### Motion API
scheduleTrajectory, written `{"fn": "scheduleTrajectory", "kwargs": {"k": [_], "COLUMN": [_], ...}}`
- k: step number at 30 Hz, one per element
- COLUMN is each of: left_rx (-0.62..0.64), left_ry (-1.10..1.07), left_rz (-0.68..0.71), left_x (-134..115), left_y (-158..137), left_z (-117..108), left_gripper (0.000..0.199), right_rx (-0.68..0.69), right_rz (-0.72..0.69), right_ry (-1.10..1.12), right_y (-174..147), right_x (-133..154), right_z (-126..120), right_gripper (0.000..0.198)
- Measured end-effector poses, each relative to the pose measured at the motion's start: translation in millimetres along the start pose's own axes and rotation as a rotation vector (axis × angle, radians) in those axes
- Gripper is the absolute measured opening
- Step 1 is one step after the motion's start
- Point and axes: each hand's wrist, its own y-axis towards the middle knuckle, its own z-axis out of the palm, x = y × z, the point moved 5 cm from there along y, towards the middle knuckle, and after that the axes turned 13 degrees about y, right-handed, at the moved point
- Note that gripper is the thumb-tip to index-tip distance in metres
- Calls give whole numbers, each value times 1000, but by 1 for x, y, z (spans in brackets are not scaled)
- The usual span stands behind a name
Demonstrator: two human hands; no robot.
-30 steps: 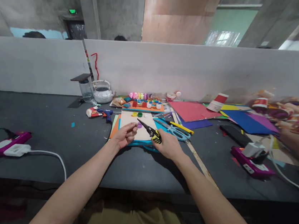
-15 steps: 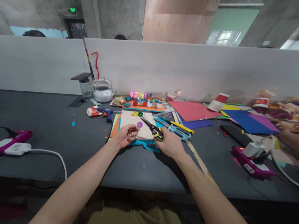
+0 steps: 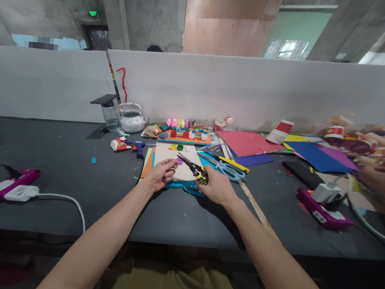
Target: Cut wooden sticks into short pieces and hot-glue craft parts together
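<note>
Between the closed fingertips of my left hand (image 3: pixel 161 175) is a small purple round piece (image 3: pixel 179 161), partly covered by the fingers. My right hand (image 3: pixel 221 185) is wrapped round the handles of black-and-yellow scissors (image 3: pixel 193 167). Their dark blades point up and left, with the tips close to the purple piece. Beneath both hands lies a cream sheet (image 3: pixel 163 153) on a stack of coloured paper. Yellow (image 3: pixel 172 147), green (image 3: pixel 180 147) and white (image 3: pixel 188 148) round pieces sit along its top. Light-blue scissors (image 3: pixel 229 171) and a yellow cutter knife (image 3: pixel 234 164) lie beside my right hand.
A blue glue gun (image 3: pixel 137 146) and a silver kettle (image 3: pixel 132 120) stand left of the paper. Paint pots (image 3: pixel 185 135) are behind. Red paper (image 3: pixel 248 143) lies right. Purple power strips (image 3: pixel 325 213) (image 3: pixel 14 184) flank me. Another person's hand (image 3: pixel 379 179) is far right.
The fingers of my left hand have closed together at the purple piece. The scissors in my right hand have shifted slightly left, their blades nearer together.
</note>
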Motion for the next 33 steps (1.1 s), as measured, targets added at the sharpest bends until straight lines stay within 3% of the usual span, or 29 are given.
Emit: {"fn": "scheduleTrajectory", "kwargs": {"k": [11, 33], "left_rx": [27, -59], "left_ry": [-14, 8], "left_rz": [-2, 39], "left_x": [0, -3], "left_y": [1, -1], "left_z": [1, -1], "left_gripper": [25, 30], "right_rx": [37, 34], "right_rz": [-71, -25], "right_ry": [15, -50], "right_y": [-2, -2], "right_x": [9, 10], "right_z": [2, 1], "right_gripper": [27, 31]}}
